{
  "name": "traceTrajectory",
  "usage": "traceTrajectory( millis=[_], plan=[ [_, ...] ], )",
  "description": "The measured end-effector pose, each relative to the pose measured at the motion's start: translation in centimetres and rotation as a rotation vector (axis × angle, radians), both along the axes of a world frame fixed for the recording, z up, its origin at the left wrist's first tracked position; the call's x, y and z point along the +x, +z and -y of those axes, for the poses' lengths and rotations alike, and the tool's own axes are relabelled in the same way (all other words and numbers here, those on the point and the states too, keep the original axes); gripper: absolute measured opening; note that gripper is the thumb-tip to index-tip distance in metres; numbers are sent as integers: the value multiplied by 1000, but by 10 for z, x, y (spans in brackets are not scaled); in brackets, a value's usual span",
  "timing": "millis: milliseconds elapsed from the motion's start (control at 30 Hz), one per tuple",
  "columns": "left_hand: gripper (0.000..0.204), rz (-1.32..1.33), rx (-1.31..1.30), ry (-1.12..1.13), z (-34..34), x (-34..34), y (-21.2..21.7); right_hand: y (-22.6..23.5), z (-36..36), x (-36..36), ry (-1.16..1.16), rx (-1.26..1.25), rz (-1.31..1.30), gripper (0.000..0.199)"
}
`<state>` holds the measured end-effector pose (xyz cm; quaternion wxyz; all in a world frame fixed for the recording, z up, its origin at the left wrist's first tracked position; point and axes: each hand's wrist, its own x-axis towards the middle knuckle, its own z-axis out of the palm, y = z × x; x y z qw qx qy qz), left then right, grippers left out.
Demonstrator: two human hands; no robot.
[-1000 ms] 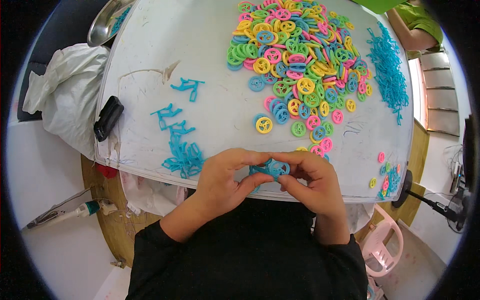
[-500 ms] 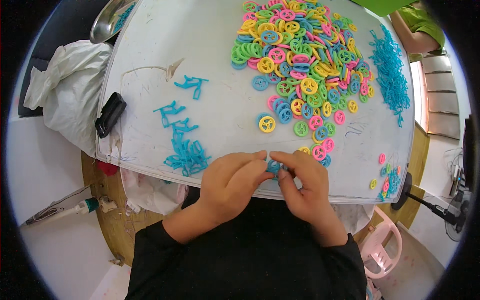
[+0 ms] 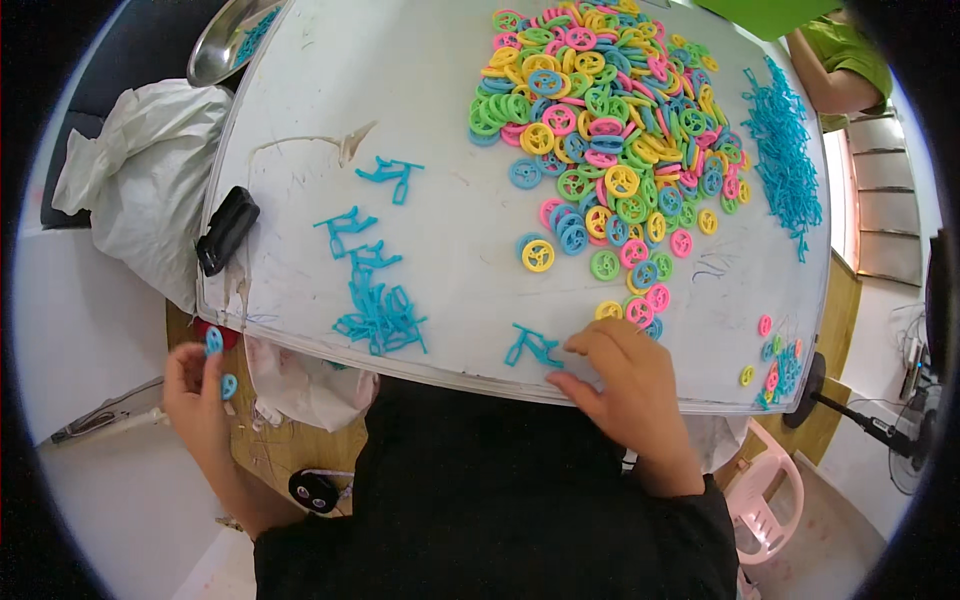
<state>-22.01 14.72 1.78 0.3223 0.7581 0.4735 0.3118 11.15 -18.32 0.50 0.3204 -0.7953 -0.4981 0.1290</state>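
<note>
Off the table's left front corner, my left hand (image 3: 196, 393) is closed on a small toy part with two blue wheels (image 3: 214, 341) showing beside the fingers. What joins the wheels is hidden. My right hand (image 3: 628, 385) rests at the table's front edge, thumb and fingers apart, with nothing between them. Just left of its thumb lies one blue plastic frame piece (image 3: 533, 345). More blue frame pieces (image 3: 380, 318) are clustered farther left, with a few strung out behind them. Beyond the right hand a large heap of pink, yellow, green and blue wheels (image 3: 620, 180) spreads toward the back.
A pile of blue pieces (image 3: 785, 150) lies at the table's right, near a person's arm (image 3: 825, 75). Small wheeled parts (image 3: 780, 370) sit at the right front corner. A black case (image 3: 228, 230) and a white sack (image 3: 145, 180) are at the left; a pink chair (image 3: 765, 500) stands right.
My left hand has swung from the table's front middle out past its left corner, carrying the blue-wheeled part. My right hand has parted from it and opened; a blue frame piece now shows beside it.
</note>
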Motion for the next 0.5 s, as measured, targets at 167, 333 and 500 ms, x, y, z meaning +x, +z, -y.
traceTrajectory(
  millis=[167,333,500],
  plan=[
    [22,-612,-59,-13,2,-38,-92,-12,2,-10,8,-49,66,27],
    [20,-523,363,-19,-14,-61,-187,-4,3,-7,16,13,34,22],
    [17,154,464,251,9,29,-64,-7,14,-3,73,94,-56,23]
  ],
)
